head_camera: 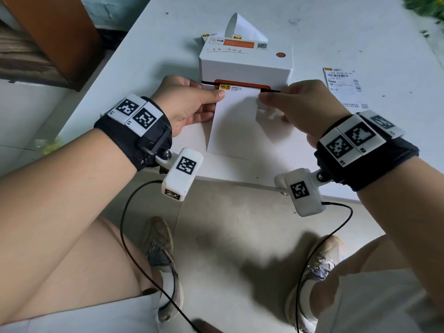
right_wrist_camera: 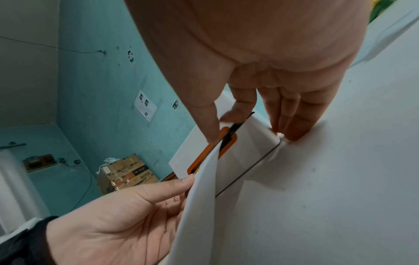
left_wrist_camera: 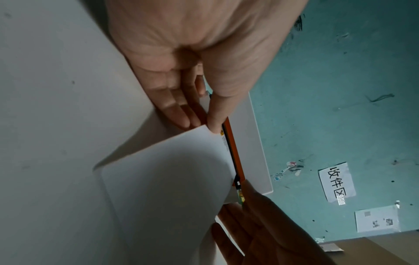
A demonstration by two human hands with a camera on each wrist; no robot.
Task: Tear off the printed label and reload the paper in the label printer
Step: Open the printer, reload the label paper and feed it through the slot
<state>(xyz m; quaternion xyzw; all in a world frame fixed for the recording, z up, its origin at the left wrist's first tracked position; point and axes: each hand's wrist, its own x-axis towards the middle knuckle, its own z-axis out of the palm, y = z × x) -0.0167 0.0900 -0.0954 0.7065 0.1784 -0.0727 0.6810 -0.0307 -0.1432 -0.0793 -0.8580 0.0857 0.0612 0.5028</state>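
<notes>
A white label printer [head_camera: 245, 61] with an orange outlet slot [head_camera: 241, 83] stands on the white table [head_camera: 336, 32]. A long white label [head_camera: 233, 118] hangs out of the slot toward me. My left hand [head_camera: 217, 97] pinches the label's top left corner at the slot, thumb [left_wrist_camera: 217, 114] on top and fingers beneath. My right hand [head_camera: 266, 100] pinches the top right corner, its thumb [right_wrist_camera: 211, 125] on the label's edge [right_wrist_camera: 204, 197] and its other fingers touching the table by the printer's corner. Blank paper [head_camera: 242, 27] loops up behind the printer.
A printed label [head_camera: 342, 85] lies flat on the table right of the printer. The table's front edge [head_camera: 216, 179] runs just below my wrists. A brown wooden piece [head_camera: 55, 32] stands at the far left. A cardboard box [right_wrist_camera: 127, 172] sits against the teal wall.
</notes>
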